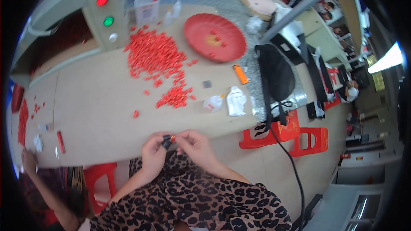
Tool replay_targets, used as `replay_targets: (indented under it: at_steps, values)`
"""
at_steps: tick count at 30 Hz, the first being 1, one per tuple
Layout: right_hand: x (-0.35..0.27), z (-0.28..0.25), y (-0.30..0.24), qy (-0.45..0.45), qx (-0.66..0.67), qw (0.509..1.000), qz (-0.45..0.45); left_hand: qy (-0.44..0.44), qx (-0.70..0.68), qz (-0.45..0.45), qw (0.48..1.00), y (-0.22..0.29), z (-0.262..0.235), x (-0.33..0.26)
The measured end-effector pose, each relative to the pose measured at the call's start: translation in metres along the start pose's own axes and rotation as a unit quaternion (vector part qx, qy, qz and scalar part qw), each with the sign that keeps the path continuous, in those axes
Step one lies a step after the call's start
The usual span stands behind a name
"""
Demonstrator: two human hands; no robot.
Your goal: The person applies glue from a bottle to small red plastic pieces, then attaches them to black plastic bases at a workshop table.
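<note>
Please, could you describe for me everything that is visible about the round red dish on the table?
The dish is round, shallow and red, with a fluted edge, and looks like plastic. It stands open side up on the table. Inside are a yellowish patch near the middle and a few small red pieces. It lies to the right of the large red pile, on the table's far side. Neither the left hand nor the right hand touches it.
</note>
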State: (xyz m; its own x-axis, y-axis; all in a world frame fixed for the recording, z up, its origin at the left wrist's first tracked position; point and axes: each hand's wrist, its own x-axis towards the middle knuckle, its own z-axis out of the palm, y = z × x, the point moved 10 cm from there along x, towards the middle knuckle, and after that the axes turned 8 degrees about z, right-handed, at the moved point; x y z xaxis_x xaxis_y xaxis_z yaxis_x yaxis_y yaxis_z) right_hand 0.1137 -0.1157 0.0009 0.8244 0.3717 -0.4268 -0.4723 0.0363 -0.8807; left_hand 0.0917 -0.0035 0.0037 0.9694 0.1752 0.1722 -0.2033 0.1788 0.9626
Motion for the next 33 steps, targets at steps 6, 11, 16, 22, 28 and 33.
replay_targets:
  at_steps: [6,11,16,22,28,33]
  values:
    - [-0.007,0.004,-0.004,-0.005,-0.025,0.999,-0.032,-0.005,-0.054,0.033,0.998,0.004,0.004,-0.004]
    - [0.001,0.002,-0.001,-0.007,-0.051,0.997,-0.049,-0.008,-0.035,0.033,0.999,-0.004,0.0,-0.001]
    - [0.005,0.002,-0.002,-0.008,-0.04,0.996,-0.082,0.001,-0.036,0.041,0.999,-0.004,0.0,0.001]
    - [0.005,0.003,0.002,-0.018,-0.03,0.996,-0.078,-0.009,-0.006,0.058,0.998,-0.001,0.001,0.0]
    - [0.001,0.005,0.003,-0.024,-0.051,0.997,-0.061,-0.008,0.001,0.048,0.999,-0.003,-0.001,-0.004]
    - [0.008,0.005,0.008,-0.02,-0.062,0.995,-0.07,0.017,0.032,0.042,0.998,0.006,-0.002,-0.002]
